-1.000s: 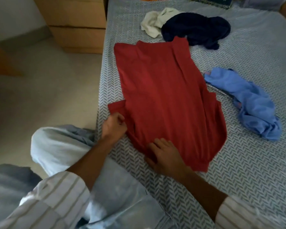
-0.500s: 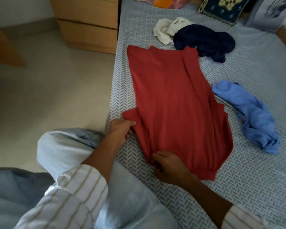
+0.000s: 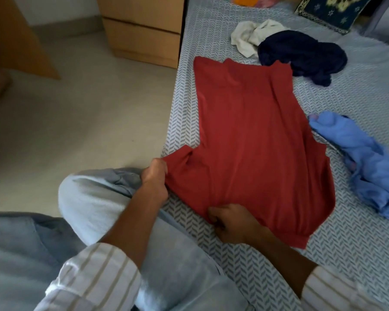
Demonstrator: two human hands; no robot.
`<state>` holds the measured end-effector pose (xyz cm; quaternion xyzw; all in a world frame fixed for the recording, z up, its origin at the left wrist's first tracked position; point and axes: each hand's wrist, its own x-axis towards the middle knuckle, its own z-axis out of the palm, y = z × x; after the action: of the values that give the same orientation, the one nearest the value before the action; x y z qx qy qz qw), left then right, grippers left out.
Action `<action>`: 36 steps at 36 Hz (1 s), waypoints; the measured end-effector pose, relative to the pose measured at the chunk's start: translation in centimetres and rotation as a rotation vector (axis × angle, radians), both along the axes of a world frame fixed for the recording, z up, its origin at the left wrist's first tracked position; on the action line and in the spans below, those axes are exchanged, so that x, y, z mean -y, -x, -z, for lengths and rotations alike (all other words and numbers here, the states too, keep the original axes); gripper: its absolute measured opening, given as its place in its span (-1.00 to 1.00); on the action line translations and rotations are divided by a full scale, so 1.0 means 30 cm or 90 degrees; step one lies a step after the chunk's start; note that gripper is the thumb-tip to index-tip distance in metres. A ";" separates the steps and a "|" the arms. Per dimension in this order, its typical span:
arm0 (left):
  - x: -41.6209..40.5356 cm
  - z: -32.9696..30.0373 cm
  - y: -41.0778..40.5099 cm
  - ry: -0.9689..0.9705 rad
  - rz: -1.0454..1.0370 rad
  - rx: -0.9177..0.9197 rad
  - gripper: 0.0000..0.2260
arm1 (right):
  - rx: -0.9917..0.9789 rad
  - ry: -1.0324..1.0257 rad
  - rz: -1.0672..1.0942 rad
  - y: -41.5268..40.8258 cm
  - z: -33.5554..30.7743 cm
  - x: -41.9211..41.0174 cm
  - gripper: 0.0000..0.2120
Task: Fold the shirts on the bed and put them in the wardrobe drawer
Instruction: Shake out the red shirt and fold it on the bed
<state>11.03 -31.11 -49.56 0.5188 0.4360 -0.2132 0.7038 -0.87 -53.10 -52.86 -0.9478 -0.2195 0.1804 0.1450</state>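
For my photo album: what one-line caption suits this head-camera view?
Both hands, left hand and right hand, grip a red shirt spread on the bed.

One shirt [image 3: 252,140] lies flat on the bed [image 3: 357,243], two bunched shirts [image 3: 301,52] behind it, another [image 3: 368,162] to its right, drawers [image 3: 142,30] off the bed's left.

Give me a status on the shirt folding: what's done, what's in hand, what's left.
Done: no folded shirt is visible. In hand: the red shirt lies spread on the bed; the left hand grips its sleeve and the right hand grips its near edge. Left: the blue shirt, dark navy garment and cream garment lie crumpled, and nothing has gone into a drawer.
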 end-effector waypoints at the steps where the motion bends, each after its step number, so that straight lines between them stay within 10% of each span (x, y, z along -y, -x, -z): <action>1: 0.000 -0.005 0.003 0.022 0.012 -0.010 -0.70 | -0.016 0.013 -0.004 -0.006 -0.002 -0.003 -0.78; 12: 0.016 0.038 -0.011 -0.099 -0.003 0.001 -0.65 | 0.043 -0.175 0.195 -0.191 -0.060 -0.073 -0.89; 17: 0.007 0.017 0.015 -0.445 0.236 0.046 -0.68 | 0.135 -0.197 0.262 -0.506 -0.068 -0.135 -0.86; 20: 0.006 0.012 -0.002 -0.132 -0.085 0.015 -0.73 | 0.005 -0.093 0.252 -0.657 -0.092 -0.183 -0.92; 30: 0.007 0.033 0.009 -0.150 -0.057 0.053 -0.96 | -0.208 0.001 0.170 -0.824 -0.084 -0.270 -0.83; 33: -0.009 0.028 0.004 -0.155 0.016 0.001 -0.67 | -0.221 -0.112 0.223 -0.845 -0.094 -0.265 -0.93; 36: -0.009 0.021 -0.002 -0.442 0.242 0.018 -0.50 | -0.223 -0.141 0.242 -0.865 -0.087 -0.271 -0.95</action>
<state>11.08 -30.86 -50.18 0.8004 0.3685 -0.1725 0.4401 25.09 -44.98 -50.25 -0.9046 -0.0279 0.2861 0.3149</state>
